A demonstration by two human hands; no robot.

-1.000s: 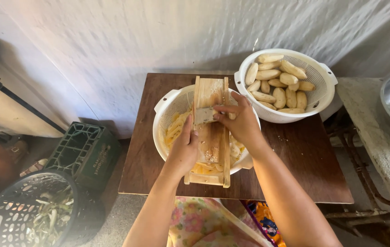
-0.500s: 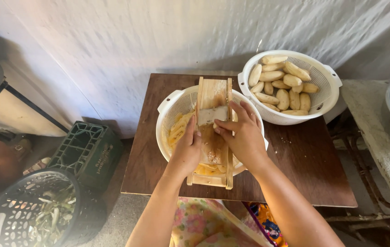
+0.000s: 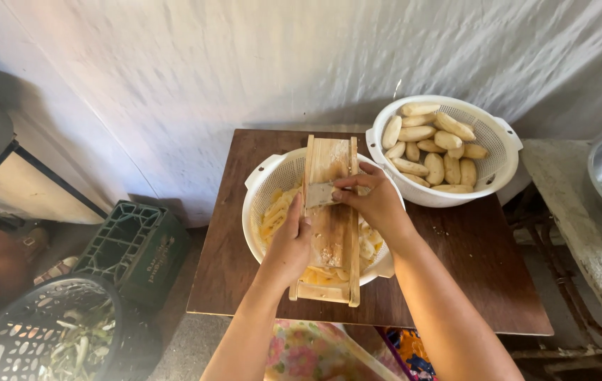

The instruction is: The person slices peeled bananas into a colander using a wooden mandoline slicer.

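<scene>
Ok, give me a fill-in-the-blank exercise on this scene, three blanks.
1. The wooden slicer lies across the white ____ that holds the yellow slices.
2. The left hand steadies the slicer's ____ rail.
3. The peeled whole plantains sit in a second white colander at the table's far ____ corner.

Missing words: colander; left; right
</scene>
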